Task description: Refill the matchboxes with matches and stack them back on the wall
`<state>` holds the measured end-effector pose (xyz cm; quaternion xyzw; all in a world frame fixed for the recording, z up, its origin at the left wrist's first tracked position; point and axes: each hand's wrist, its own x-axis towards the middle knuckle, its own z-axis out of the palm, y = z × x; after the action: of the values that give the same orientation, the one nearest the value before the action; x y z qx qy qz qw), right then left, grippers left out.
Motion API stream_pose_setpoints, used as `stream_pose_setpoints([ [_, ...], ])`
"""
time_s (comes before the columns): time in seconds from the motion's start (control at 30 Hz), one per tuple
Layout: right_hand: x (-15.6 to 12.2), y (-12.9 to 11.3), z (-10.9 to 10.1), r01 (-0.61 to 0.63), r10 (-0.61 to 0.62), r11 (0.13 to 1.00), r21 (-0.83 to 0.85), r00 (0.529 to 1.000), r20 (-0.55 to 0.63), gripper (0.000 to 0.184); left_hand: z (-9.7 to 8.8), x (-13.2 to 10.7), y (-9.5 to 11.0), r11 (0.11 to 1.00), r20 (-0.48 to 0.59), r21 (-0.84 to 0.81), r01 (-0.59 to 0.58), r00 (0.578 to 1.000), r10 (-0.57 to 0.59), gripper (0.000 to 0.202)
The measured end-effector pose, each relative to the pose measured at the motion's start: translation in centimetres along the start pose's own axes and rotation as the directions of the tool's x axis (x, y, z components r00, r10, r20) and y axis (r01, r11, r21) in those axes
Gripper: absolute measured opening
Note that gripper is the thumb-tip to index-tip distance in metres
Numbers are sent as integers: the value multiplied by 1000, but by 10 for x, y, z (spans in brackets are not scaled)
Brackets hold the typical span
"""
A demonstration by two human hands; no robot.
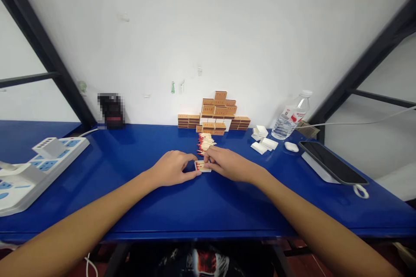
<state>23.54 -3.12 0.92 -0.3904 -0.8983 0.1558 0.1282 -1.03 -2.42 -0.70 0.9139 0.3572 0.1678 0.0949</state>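
Note:
A small white matchbox tray (203,170) with red-tipped matches lies on the blue table in front of me. My left hand (173,168) holds its left end between thumb and forefinger. Over the right end of the tray, my right hand (227,163) has thumb and fingers pinched together; what is between them is hidden. Just behind the tray is a loose pile of matches (205,140), red heads mostly to the left. Beyond it, orange-brown matchboxes (220,111) are stacked in a stepped shape near the wall.
White folded paper pieces (260,138), a water bottle (290,114), a white earphone case (291,146) and a phone (331,162) are on the right. To the left lies a power strip (65,156) with plugs. A blurred dark object (112,110) stands at the back left.

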Motion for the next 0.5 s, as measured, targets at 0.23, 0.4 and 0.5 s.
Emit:
stream_pose_setpoints([
  [0.23, -2, 13, -7, 10, -10, 1000, -13, 1000, -19, 4, 0, 1, 0, 1000, -2, -6, 10, 1000, -10, 37],
  [0.4, -1, 14, -7, 3, -3, 1000, -11, 1000, 7, 6, 0, 1, -1, 1000, 5, -7, 16, 1000, -16, 35],
  [0.5, 0, 12, -6, -4, 4, 1000, -8, 1000, 11, 9, 0, 2, -1, 1000, 6, -10, 14, 1000, -14, 36],
])
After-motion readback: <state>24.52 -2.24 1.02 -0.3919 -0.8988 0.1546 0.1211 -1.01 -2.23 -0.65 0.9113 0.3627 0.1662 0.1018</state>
